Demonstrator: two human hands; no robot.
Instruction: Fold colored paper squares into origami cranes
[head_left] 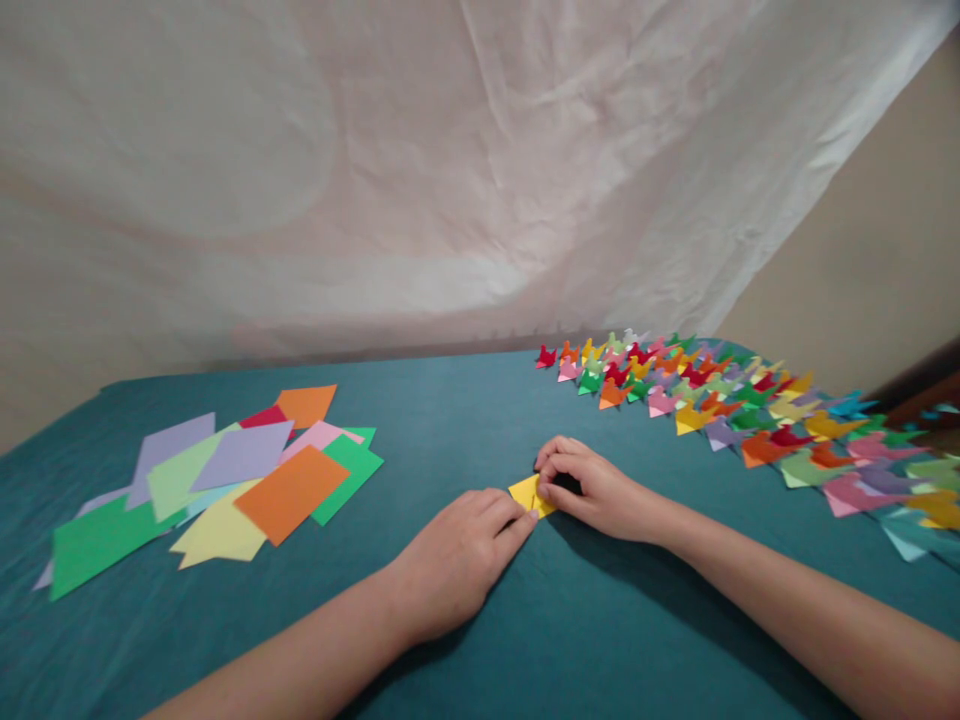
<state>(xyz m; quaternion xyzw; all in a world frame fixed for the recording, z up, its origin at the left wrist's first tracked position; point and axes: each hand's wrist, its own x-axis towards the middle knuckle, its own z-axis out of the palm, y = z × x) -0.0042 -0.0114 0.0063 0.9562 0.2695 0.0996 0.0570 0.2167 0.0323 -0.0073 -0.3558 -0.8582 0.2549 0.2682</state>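
Note:
A small folded piece of yellow origami paper (524,489) lies on the cloth in front of me, between my two hands. My left hand (469,545) has its fingers together, and the thumb and fingertips hold the paper down at its lower left edge. From the right, my right hand (581,482) curls its fingers and pinches the paper's right side between thumb and index finger. Part of the paper is hidden under the fingers, so its exact folds cannot be made out.
On the left, loose paper sheets (292,493) in orange, green, purple, yellow and other colours overlap. Rows of folded paper birds (664,401) spread across the table's right side. Teal cloth (450,410) covers the table, and a pale hanging sheet (405,150) stands behind it.

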